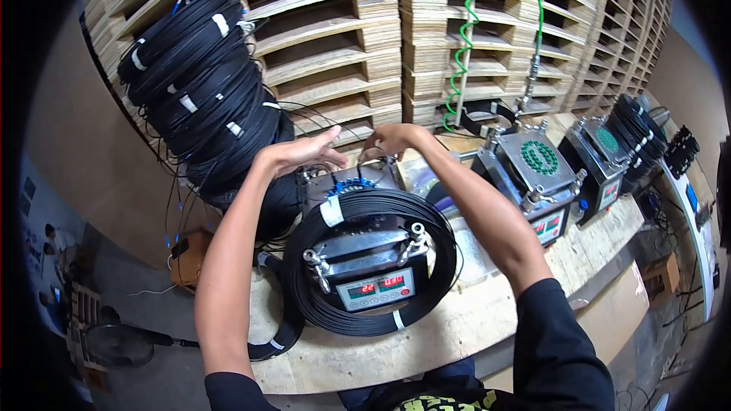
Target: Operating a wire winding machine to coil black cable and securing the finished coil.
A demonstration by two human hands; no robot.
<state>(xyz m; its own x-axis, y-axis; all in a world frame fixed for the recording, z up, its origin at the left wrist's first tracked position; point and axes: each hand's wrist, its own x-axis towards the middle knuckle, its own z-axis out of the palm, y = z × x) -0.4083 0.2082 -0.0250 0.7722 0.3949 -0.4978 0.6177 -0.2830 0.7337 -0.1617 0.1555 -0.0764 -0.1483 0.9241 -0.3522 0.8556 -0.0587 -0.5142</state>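
In front of me stands a metal benchtop machine with a lit red display (373, 289) and knobbed clamps at its corners. A large coil of black cable (304, 281), bound with white tape, hangs round its front. Blue connectors (352, 185) sit in a ring on its top plate, partly hidden by the coil. My left hand (304, 154) is over the machine's far left corner, thumb and fingers apart, with nothing visible in it. Over the far right corner, my right hand (392, 139) has its fingers curled down by a rear clamp and thin cables; what they grip is hidden.
A tall stack of black cable coils (205, 91) rises at left. To the right are two similar machines (533, 164) with green connectors, then more coils (636, 137). Wooden pallets (320, 38) line the back; green spiral hoses (464, 46) hang there. The plywood bench (343, 369) curves along the front.
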